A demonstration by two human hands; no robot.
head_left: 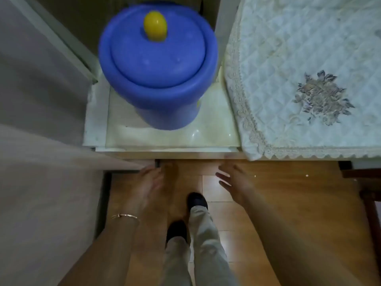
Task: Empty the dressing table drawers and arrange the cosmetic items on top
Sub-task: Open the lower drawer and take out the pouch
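No cosmetic item or drawer shows in the head view. My left hand (147, 182) hangs blurred over the wooden floor with relaxed fingers, close to the corner of a grey surface (41, 172) at the left. My right hand (235, 180) is spread, fingers straight, holding nothing, just below the lace edge of a quilted white cloth (299, 58) that covers a flat top at the right. A thin bracelet sits on my left wrist.
A blue lidded bucket (158, 65) with a yellow knob stands on a pale tiled ledge (214, 131) straight ahead. My two feet in dark slippers (196, 200) stand on the wooden floor (288, 203). Dark wooden furniture (369, 195) shows at the right edge.
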